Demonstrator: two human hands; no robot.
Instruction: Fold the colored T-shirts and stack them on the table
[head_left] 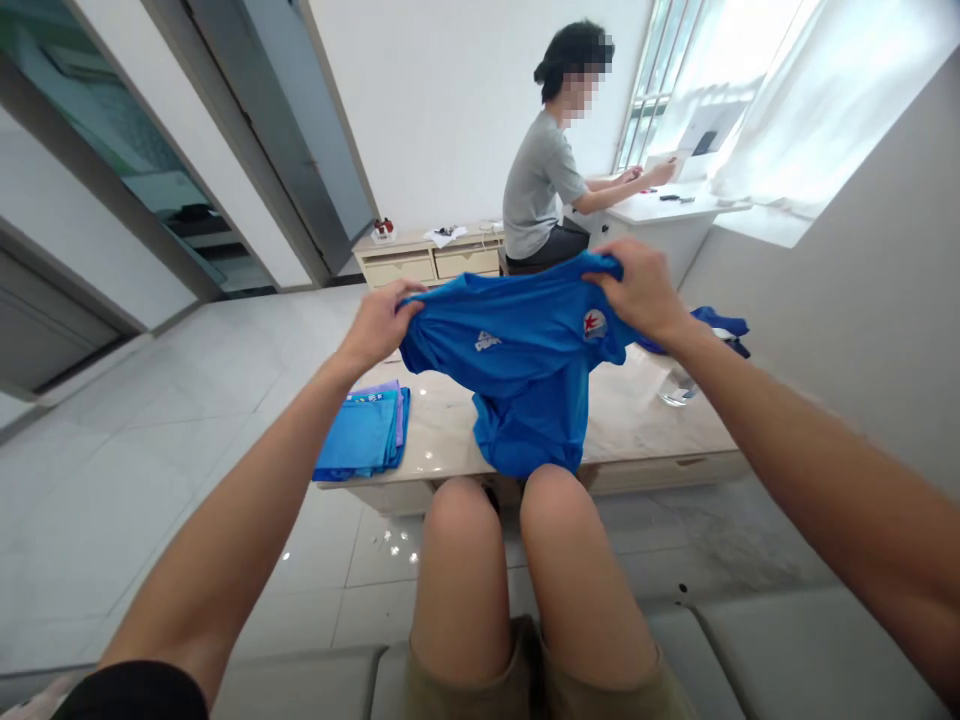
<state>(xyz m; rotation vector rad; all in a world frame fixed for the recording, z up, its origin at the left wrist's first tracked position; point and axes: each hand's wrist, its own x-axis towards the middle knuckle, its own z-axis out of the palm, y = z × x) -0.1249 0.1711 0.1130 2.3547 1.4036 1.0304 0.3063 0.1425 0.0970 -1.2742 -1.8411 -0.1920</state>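
A blue T-shirt (pixel 517 345) with a small white print and a round badge hangs stretched between my two hands. My left hand (pixel 384 322) pinches its left end. At the other end, my right hand (pixel 634 285) grips the cloth with bent fingers. The lower part of the shirt droops in folds onto the front of the coffee table (pixel 442 430), just beyond my knees. Left of the shirt lies a stack of folded clothes (pixel 364 432) in blue and purple, at the table's left end.
A clear glass container (pixel 677 385) stands on the table's right side, with dark blue cloth (pixel 720 322) behind it. Another person (pixel 544 180) sits at a white desk (pixel 667 203) by the window. A low cabinet (pixel 397 268) runs along the far wall.
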